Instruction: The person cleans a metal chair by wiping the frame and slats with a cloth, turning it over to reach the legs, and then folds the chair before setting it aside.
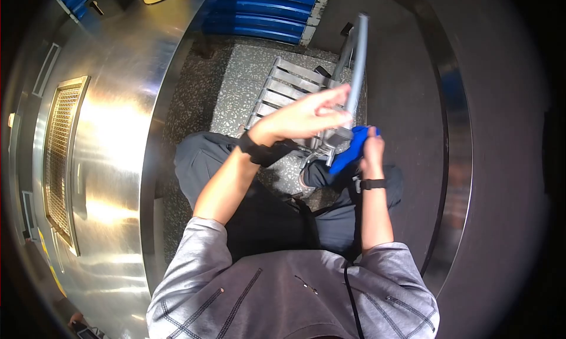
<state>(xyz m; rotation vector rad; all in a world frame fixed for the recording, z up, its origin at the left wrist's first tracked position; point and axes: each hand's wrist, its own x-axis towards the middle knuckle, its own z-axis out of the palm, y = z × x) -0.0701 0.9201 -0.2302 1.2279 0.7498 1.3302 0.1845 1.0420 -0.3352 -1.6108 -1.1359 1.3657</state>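
Observation:
My left hand (311,113), with a black band at the wrist, reaches across to a curved grey metal armrest (359,56). Its thumb and fingers meet the lower part of the rail, slightly blurred. Bunched in my right hand (372,149) is a blue cloth (350,153), pressed close beside the armrest's lower bracket (338,138). A slatted metal seat (285,85) lies beyond my left hand, partly covered by it.
A brushed steel counter side (112,138) with a mesh vent (63,156) runs along the left. On the right stands a dark panel (407,91). Blue ribbed shutter (259,11) closes off the far end, above speckled floor (236,91).

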